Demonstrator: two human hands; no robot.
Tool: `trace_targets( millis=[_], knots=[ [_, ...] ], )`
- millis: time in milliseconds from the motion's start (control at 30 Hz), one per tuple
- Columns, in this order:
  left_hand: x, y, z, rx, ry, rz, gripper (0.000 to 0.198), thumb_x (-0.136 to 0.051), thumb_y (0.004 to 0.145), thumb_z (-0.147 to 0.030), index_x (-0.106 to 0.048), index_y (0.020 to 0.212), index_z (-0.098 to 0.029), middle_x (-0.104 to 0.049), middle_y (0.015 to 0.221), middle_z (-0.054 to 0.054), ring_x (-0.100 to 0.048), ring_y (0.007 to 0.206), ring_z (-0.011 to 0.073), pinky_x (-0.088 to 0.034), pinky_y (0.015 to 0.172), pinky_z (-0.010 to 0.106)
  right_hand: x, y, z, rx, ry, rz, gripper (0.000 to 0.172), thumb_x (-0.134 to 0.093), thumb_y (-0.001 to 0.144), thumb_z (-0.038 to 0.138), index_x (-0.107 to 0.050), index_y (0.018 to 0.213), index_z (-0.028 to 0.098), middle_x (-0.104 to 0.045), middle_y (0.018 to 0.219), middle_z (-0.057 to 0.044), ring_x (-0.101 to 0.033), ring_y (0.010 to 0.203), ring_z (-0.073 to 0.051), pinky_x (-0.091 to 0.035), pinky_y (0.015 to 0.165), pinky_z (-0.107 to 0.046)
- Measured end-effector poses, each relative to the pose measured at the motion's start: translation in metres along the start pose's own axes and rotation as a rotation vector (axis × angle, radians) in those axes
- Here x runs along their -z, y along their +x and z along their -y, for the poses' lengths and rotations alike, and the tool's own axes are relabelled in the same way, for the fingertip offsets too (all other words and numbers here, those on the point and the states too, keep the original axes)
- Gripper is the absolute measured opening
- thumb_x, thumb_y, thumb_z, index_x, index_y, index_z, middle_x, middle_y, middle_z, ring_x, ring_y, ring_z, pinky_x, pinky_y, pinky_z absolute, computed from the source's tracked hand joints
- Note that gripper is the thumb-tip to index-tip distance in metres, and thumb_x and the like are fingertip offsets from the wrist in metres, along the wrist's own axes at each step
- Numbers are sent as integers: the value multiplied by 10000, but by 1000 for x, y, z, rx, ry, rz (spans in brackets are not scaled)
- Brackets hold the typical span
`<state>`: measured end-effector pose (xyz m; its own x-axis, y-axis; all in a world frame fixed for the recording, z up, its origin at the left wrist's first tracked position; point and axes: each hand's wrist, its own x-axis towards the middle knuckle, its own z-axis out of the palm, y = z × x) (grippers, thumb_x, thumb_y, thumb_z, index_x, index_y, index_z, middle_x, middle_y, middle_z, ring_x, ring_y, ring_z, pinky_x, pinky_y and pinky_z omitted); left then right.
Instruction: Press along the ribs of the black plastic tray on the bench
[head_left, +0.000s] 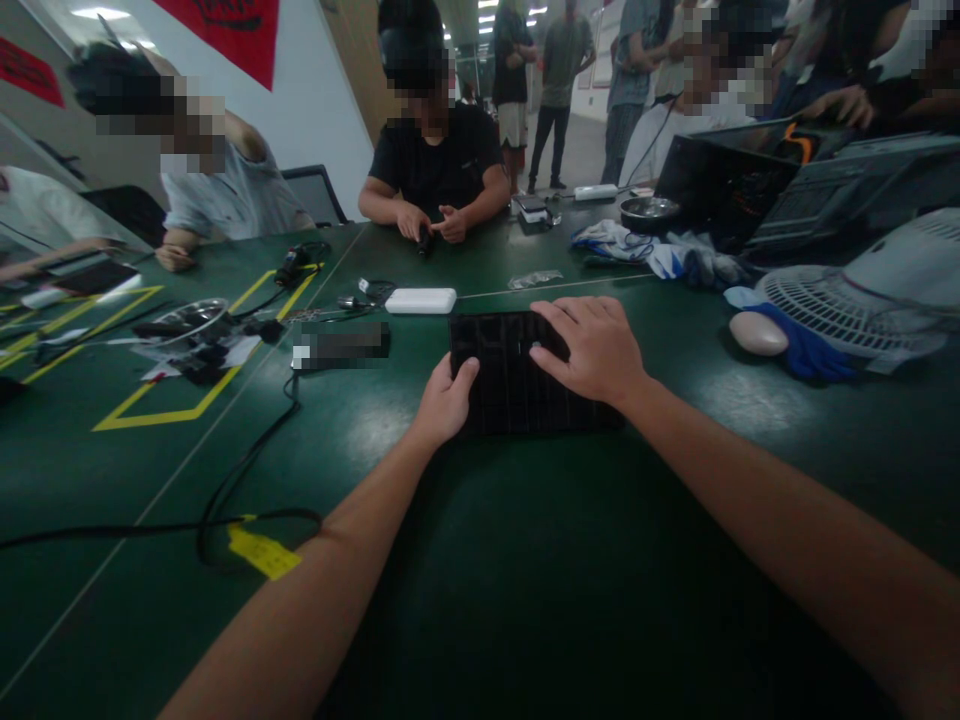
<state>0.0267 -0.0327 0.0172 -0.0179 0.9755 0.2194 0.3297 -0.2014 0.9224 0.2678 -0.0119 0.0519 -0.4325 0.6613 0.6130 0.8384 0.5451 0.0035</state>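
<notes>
A flat black rectangular panel (502, 385) with a grid of lines on its face lies in front of me on the green table; its exact kind is hard to make out in the dim light. My left hand (448, 397) grips its left edge, thumb on top and fingers out of sight below. Over the panel's upper right part rests my right hand (592, 345), closed on it with the fingers at the far edge and the thumb pressed on the face. The right forearm passes over the panel's right end.
Left of the panel are a black power strip (341, 345), its cord with a yellow tag (262, 550), and a metal bowl (191, 320). A white box (420, 300) lies beyond. At right are a fan (817, 300), a pale rounded object (758, 333) and gloves (660, 250). People sit opposite.
</notes>
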Motion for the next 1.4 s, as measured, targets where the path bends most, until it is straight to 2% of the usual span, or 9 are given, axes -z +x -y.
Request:
trace_targets(
  millis=[167, 433, 1400],
  knots=[
    [0, 0, 0, -11, -5, 1, 360, -547, 909, -483, -652, 1049, -169, -715, 1046, 93, -646, 1028, 282, -485, 972, 452, 0, 0, 0, -4, 12, 5, 547, -462, 968, 523, -544, 1401, 199, -656, 1250, -106, -555, 1118, -297, -325, 972, -452],
    [0, 0, 0, -13, -9, 0, 355, -554, 902, -500, -647, 1009, -174, -696, 978, 72, -639, 965, 262, -492, 925, 424, 0, 0, 0, -7, 22, 10, 565, -474, 954, 531, -537, 1410, 204, -652, 1258, -112, -548, 1122, -306, -329, 976, -462],
    [0, -1, 1, -8, 7, -8, 343, -544, 914, -494, -644, 989, -175, -696, 972, 75, -639, 955, 267, -497, 920, 440, 1, 0, 0, -7, 4, 8, 565, -483, 951, 535, -542, 1404, 202, -656, 1246, -104, -555, 1110, -300, -331, 976, -456]
  ],
)
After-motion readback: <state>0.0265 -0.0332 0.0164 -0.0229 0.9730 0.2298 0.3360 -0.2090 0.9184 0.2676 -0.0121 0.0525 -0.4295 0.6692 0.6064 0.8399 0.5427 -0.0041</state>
